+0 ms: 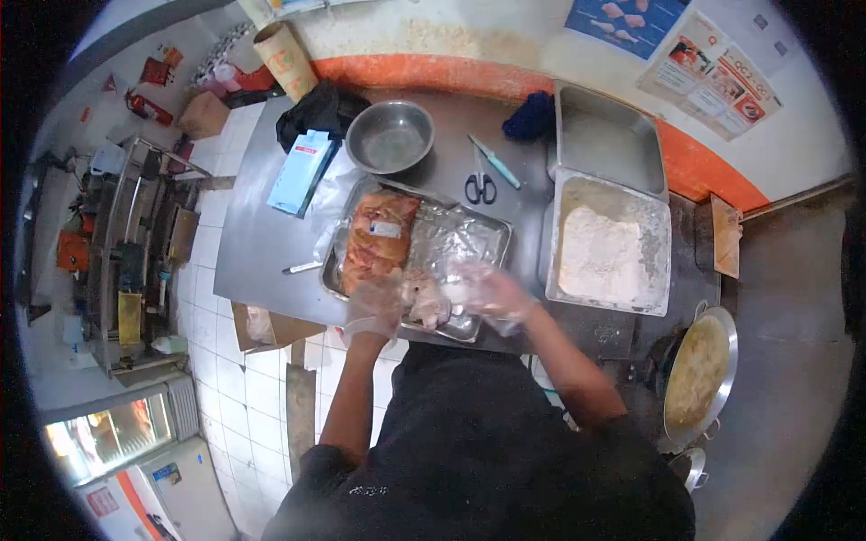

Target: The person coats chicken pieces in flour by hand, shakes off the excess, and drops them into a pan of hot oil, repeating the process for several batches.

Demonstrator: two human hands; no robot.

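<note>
My left hand (374, 305), in a clear plastic glove, is closed at the left edge of a pale piece of raw meat (426, 299), which looks like chicken. My right hand (494, 294), also gloved, is smeared by motion just right of that piece, so its fingers cannot be made out. Both hands are over the near side of a metal tray (507, 242). In the tray's left half lies a plastic bag of reddish marinated meat (379, 236) with a white label. Crumpled clear plastic (456, 236) covers the right half.
Behind the tray are a metal bowl (390, 135), black-handled scissors (481, 187) and a teal-handled knife (498, 164). A pan of flour (600, 252) stands right, before another metal pan (609, 135). Far right is a wok of oil (699, 374). A marker (302, 268) lies left.
</note>
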